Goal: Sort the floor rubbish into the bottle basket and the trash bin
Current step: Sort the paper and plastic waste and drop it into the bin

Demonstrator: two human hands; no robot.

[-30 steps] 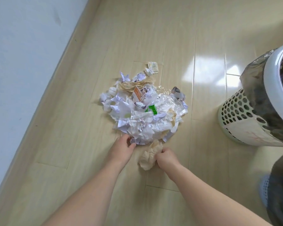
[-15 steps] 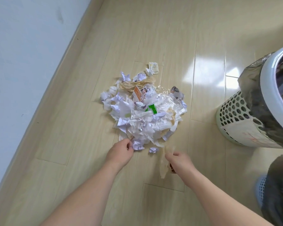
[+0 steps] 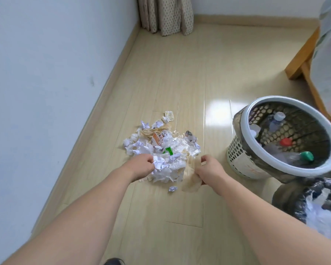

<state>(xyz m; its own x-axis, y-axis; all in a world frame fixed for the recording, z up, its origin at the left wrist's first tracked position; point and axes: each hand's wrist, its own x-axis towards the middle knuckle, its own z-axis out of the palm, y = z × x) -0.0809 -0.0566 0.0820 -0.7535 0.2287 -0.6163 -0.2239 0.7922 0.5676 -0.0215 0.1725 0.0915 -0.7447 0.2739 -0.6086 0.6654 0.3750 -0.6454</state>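
On floor: L hand [image 3: 142,165] grips white paper wad [image 3: 164,169]; R hand [image 3: 208,168] pinches beige tissue [image 3: 191,183].

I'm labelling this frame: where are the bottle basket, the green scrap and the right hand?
bottle basket [image 3: 237,150], head view, perforated side wall.
green scrap [image 3: 169,150], head view, its middle.
right hand [image 3: 208,168], head view, back of hand.
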